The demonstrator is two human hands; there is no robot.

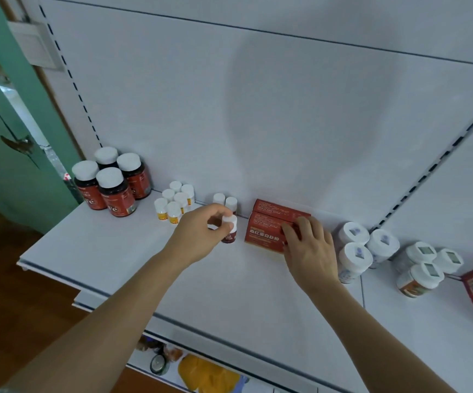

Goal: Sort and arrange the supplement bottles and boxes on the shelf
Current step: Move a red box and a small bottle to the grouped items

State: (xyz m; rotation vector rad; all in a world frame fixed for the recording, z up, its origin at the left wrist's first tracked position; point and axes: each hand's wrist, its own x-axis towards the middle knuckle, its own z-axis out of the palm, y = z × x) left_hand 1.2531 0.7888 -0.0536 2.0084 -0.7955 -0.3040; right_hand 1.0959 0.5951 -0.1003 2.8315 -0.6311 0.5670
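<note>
1. Nearest me, my right hand rests on the red box, fingers curled over its top right end; light stiff card, so I'd hold it by the edges.
2. At nine o'clock of the box, my left hand pinches the small bottle by its white cap.
3. It's likely light, smooth and tippy, standing on the shelf.

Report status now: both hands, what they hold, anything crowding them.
Left hand pinches small white-capped dark bottle by its cap. Right hand grips red cardboard box. Two matching small bottles stand close behind; white tubs crowd the right.
</note>
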